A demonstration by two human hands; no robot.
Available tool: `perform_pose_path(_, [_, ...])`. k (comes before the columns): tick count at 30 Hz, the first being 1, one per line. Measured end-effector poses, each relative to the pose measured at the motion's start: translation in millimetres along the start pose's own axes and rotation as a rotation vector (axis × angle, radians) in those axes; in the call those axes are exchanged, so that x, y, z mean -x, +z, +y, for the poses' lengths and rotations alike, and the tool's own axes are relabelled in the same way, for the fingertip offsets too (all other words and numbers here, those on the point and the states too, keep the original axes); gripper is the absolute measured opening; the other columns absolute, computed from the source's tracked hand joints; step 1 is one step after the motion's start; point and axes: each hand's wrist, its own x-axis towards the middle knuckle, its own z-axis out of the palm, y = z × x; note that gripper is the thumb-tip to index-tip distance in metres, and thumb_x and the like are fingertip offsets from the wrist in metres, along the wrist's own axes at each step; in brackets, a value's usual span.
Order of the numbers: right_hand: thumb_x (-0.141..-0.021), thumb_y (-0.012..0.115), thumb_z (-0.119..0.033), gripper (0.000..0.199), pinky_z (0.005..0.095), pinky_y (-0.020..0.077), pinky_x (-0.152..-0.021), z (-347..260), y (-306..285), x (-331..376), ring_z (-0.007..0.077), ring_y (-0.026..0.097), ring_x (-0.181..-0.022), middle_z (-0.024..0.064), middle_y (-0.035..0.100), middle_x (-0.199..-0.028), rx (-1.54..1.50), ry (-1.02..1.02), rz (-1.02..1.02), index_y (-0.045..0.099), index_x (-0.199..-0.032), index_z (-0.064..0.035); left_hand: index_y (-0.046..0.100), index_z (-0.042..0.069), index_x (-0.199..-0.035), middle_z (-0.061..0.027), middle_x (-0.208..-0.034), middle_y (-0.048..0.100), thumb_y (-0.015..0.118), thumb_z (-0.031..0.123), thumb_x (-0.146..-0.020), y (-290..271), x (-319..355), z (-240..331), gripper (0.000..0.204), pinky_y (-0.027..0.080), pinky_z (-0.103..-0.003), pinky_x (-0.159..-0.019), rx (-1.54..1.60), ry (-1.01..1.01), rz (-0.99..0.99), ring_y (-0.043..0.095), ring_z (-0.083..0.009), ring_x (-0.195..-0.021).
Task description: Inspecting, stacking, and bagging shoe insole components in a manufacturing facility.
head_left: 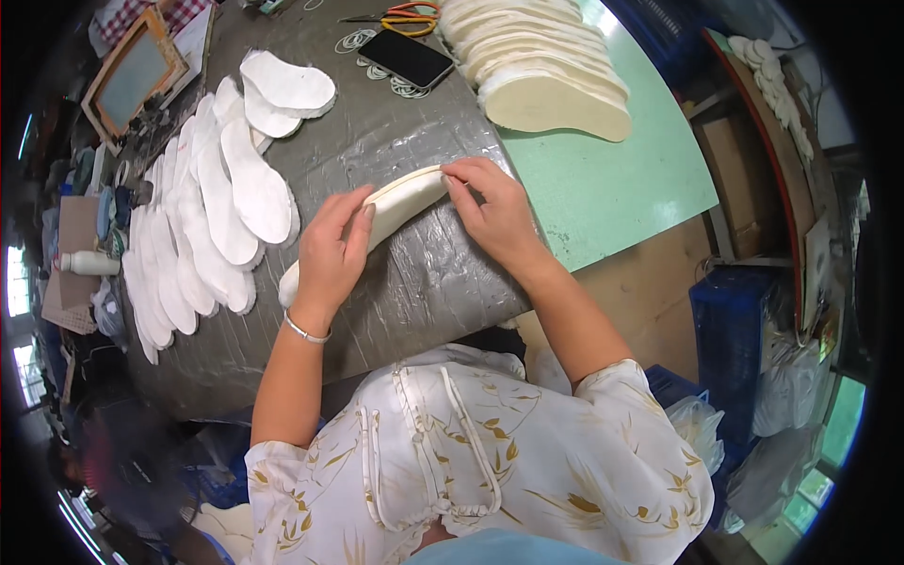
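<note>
Both hands hold a cream-white shoe insole over the dark table. It is tipped up on its long side, and a thin line along the upper edge looks like two layers. Thumb and fingers of my left hand pinch that edge near its middle. My right hand pinches the far right end. The lower left end of the insole shows beside my left wrist. Left of my hands, many white fleecy insoles lie overlapping in rows. A long stack of cream insoles rests beyond my right hand.
A green board covers the table's right side. Toward the back lie a black phone, rubber bands and orange-handled scissors. A wooden-framed screen and white bottle are left. Blue crates stand at right.
</note>
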Motion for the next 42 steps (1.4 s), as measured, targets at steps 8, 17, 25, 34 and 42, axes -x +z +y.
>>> perform_pose_path(8, [-0.086,0.068,-0.009,0.011,0.0304,0.0517,-0.066,12.7,-6.5,1.3,0.0214,0.064,-0.07,0.0124,0.066,-0.086,-0.17,0.245,-0.09,0.07,-0.093,-0.0007,0.065,-0.003,-0.112,-0.0098,-0.095,0.066,0.058,0.009,-0.096,4.4,-0.5,-1.9,0.021,0.047,-0.026,-0.078,0.018,0.041,0.014,0.061,-0.0158,-0.086])
perform_pose_path(17, [-0.086,0.063,-0.004,0.018,0.0331,0.0528,-0.068,18.6,0.8,13.7,0.0245,0.066,-0.076,0.0146,0.066,-0.092,-0.172,0.267,-0.039,0.066,-0.103,-0.0004,0.07,-0.004,-0.103,-0.0165,-0.088,0.07,0.067,0.024,-0.086,26.8,-77.6,29.7,0.032,0.05,-0.03,-0.071,-0.268,-0.033,-0.287,0.065,-0.017,-0.077])
perform_pose_path(25, [-0.087,0.062,-0.007,0.041,0.0313,0.054,-0.074,4.9,3.3,5.3,0.0211,0.069,-0.085,0.0163,0.068,-0.11,-0.453,0.453,-0.124,0.056,-0.127,0.0022,0.072,-0.004,-0.096,-0.0073,-0.076,0.07,0.068,0.017,-0.086,-2.3,-96.5,47.5,0.024,0.048,-0.024,-0.063,0.008,-0.24,-0.374,0.06,-0.0089,-0.068])
perform_pose_path(34, [-0.085,0.064,0.0,0.029,0.0312,0.054,-0.076,-112.1,-22.9,-57.6,0.0206,0.067,-0.085,0.0125,0.069,-0.102,-0.435,-0.15,0.018,0.063,-0.115,-0.0007,0.072,-0.004,-0.102,-0.0066,-0.092,0.07,0.063,0.007,-0.092,-107.3,-37.8,112.8,0.017,0.051,-0.024,-0.07,0.433,-0.032,-0.041,0.063,-0.0097,-0.081])
perform_pose_path(42, [-0.088,0.061,-0.006,0.024,0.0387,0.0503,-0.086,-99.4,41.2,-32.6,0.0325,0.064,-0.097,0.0168,0.067,-0.104,-0.234,-0.279,-0.129,0.065,-0.111,-0.0007,0.046,0.001,-0.137,-0.014,-0.131,0.055,0.047,0.034,-0.102,-67.9,38.3,58.9,0.048,0.047,-0.035,-0.095,0.85,-0.398,0.237,0.055,-0.0223,-0.117])
